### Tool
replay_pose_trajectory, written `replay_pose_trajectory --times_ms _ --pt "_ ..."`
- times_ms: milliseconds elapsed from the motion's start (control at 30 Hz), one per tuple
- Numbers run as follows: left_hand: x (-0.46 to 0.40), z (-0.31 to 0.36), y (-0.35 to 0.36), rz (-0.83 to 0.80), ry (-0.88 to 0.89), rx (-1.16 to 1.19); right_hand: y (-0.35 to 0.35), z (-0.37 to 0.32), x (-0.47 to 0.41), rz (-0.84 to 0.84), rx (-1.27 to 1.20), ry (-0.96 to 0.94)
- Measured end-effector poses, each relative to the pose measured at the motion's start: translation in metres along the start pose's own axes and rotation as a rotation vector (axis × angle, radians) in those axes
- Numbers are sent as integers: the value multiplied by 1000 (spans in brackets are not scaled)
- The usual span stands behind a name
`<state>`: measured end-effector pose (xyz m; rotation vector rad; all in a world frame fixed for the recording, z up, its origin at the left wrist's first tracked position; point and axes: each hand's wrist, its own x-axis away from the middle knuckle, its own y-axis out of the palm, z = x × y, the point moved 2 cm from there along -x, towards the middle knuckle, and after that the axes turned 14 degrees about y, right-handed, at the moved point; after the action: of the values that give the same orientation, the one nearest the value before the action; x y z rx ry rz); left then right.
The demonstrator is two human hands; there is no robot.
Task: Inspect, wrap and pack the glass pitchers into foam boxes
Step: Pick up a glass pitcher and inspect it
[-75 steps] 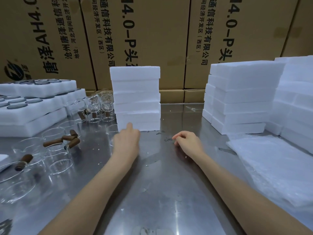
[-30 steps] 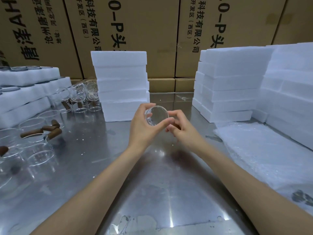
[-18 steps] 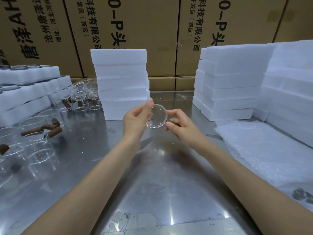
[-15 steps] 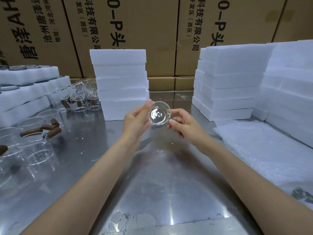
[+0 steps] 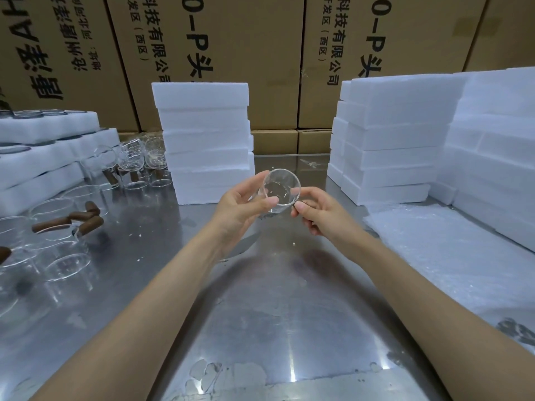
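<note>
Tall brown cardboard cartons [image 5: 237, 59] printed with black characters form a wall along the far edge of the steel desk [image 5: 278, 314]. On the right of the desk, white foam boxes [image 5: 399, 134] stand piled in several columns, closed, so what they hold cannot be told. Below them a sheet of bubble wrap [image 5: 451, 256] lies flat on the desk's right side. A separate stack of foam boxes [image 5: 205, 140] rises at centre back, also closed. At far left, open foam trays [image 5: 49, 146] are stepped in layers, with round rims sitting in their sockets; the contents are too small to make out. In front of those trays and beside the centre stack stand many clear glass pitchers [image 5: 66, 244], upright on the desk, some with brown wooden handles [image 5: 86, 224] pointing right; they look empty.

One small glass pitcher [image 5: 279, 191] is held up above the middle of the desk, just in front of the centre stack, tilted so its open mouth faces the camera; nothing is inside it. The left hand [image 5: 243, 204] holds it from the left, palm turned up, thumb across the lower wall and fingers curved behind the rim. The right hand [image 5: 315, 209] pinches its right edge between thumb and fingertips, the other fingers curled under. Both forearms reach forward, bare, converging on the glass.
</note>
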<state>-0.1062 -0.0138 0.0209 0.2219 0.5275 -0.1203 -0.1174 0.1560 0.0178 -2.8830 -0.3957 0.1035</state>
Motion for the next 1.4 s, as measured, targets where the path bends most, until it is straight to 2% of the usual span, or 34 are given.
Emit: replay_pose_trajectory --times_ms 167,300,467,567,667,767,867,933,1000,1100,1167,1300,1400 --pt "2 1 4 24 91 -204 4 2 -2 37 57 -42" --pt "2 -6 10 172 154 -335 9 3 -4 70 158 -95" --pt "5 -11 12 296 139 -478 17 5 -3 69 242 -131" --pt "6 -6 14 252 124 -499 16 3 -3 72 233 -128" --pt "6 2 15 107 126 -407 9 -2 -1 82 127 -79" --pt "5 5 12 -24 135 -442 -2 -7 1 62 35 -11" --pt "3 1 5 45 107 -514 -5 -7 0 78 59 4" --pt "3 -1 2 134 83 -627 -7 -7 -1 186 180 -55" --pt "2 -3 0 202 53 -704 -9 -6 -2 272 417 -137" --pt "3 -2 0 223 27 -776 -5 -5 -3 262 645 -155" --pt "4 0 5 177 59 -760 -4 -4 -3 234 560 -122" --pt "7 4 18 64 125 -542 -4 -3 -2 87 120 56" --pt "10 4 25 84 225 -564 -2 -3 0 12 -14 132"
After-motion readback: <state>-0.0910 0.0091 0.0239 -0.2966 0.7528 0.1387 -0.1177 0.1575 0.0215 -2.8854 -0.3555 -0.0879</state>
